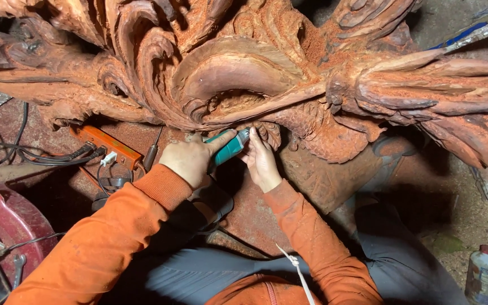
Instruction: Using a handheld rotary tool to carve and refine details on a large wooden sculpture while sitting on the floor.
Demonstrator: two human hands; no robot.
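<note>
- The left hand (187, 159) is wrapped around a teal rotary tool (230, 148), its tip against the carved red wood sculpture (238, 73).
- The right hand (261, 161), fingers loosely curled, steadies the tool's front end.
- An orange power strip (105, 147) lies nearby.

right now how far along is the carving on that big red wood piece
Much looks done: the wood sculpture already has deep curls and feather-like ridges, with red dust on the floor. In hand: the left hand grips a green power tool against the underside, with the right hand steadying near its tip. Left: the surfaces look rough and dusty, so finer shaping probably remains.
</note>
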